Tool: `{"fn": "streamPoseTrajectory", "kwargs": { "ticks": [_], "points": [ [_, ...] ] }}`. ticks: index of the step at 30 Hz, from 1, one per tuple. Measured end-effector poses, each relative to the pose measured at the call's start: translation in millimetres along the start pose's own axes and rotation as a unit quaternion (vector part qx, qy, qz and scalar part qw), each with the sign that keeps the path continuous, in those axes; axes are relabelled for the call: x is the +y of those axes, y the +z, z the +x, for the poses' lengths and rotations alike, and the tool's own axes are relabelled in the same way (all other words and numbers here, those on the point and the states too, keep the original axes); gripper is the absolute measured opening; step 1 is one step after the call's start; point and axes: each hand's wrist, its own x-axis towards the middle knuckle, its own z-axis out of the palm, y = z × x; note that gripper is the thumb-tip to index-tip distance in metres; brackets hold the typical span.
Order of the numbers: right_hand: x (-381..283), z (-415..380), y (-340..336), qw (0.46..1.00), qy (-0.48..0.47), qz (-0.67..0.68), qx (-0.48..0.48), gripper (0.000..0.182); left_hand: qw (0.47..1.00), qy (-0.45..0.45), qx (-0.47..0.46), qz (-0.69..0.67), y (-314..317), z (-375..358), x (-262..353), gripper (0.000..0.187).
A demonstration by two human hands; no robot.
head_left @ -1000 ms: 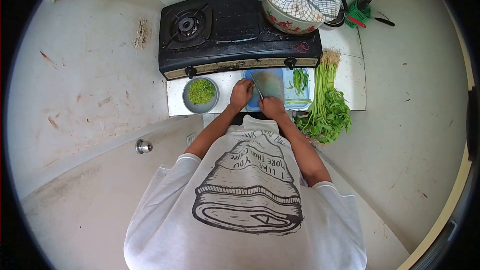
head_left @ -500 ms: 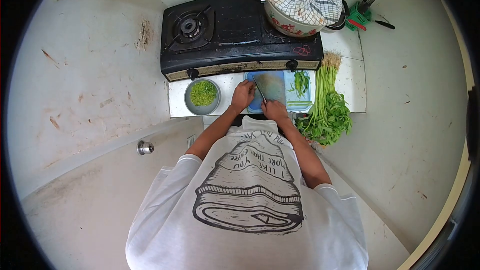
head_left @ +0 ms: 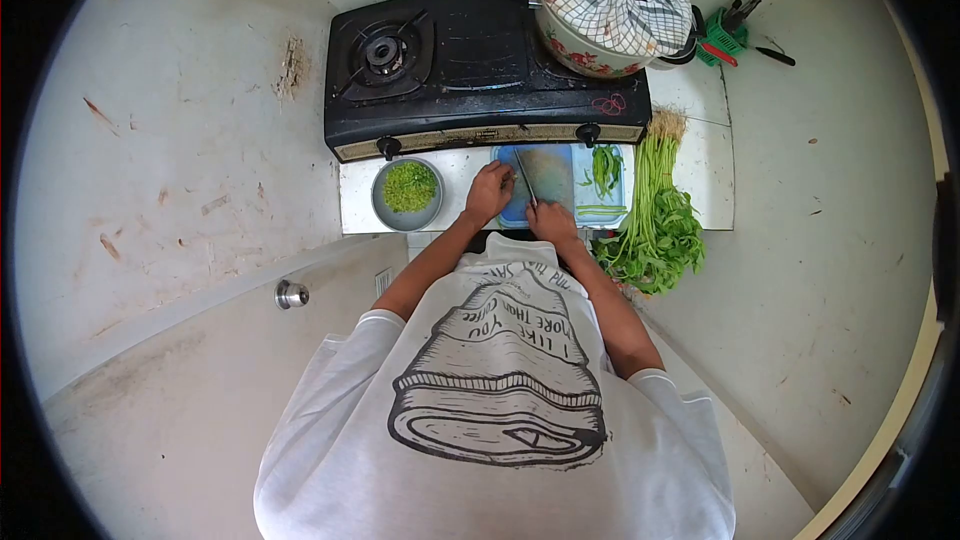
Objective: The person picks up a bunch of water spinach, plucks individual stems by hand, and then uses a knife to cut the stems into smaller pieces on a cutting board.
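Observation:
My right hand (head_left: pixel 553 224) is closed around the handle of a knife (head_left: pixel 525 178), whose blade points away from me over a blue cutting board (head_left: pixel 550 162). Just left of the blade, my left hand (head_left: pixel 489 190) rests at the board's edge with its fingers curled; whatever they pinch is too small to make out. A grey bowl (head_left: pixel 378 208) of finely chopped greens (head_left: pixel 409 186) stands to the left. Right of the board, loose green leaves (head_left: pixel 605 170) and a few cut stems (head_left: pixel 601 210) lie on a light blue tray (head_left: pixel 624 165).
A large bundle of leafy stalks (head_left: pixel 657 210) lies at the right, leaves hanging over the counter's front edge. Behind the board stands a black two-burner stove (head_left: pixel 480 60) bearing a cloth-covered pot (head_left: pixel 590 55). A green basket (head_left: pixel 722 35) with utensils is at the back right.
The view has shifted slightly, moving the counter a little rightward in the picture. The knife tip has swung very slightly right; both hands keep nearly the same place at the board.

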Motion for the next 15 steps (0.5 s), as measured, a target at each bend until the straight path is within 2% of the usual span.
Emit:
{"fn": "streamPoseTrajectory", "kwargs": {
  "ticks": [8,15],
  "points": [
    [-5,-10,-6,1.000,0.010,-0.026,-0.008,0.049,1.000,0.010,0.012,0.012,1,1,4,0.013],
    [-3,-2,1,1.000,-0.024,-0.008,0.006,0.048,1.000,0.017,0.009,0.008,0,0,2,0.014]
  ]
}}
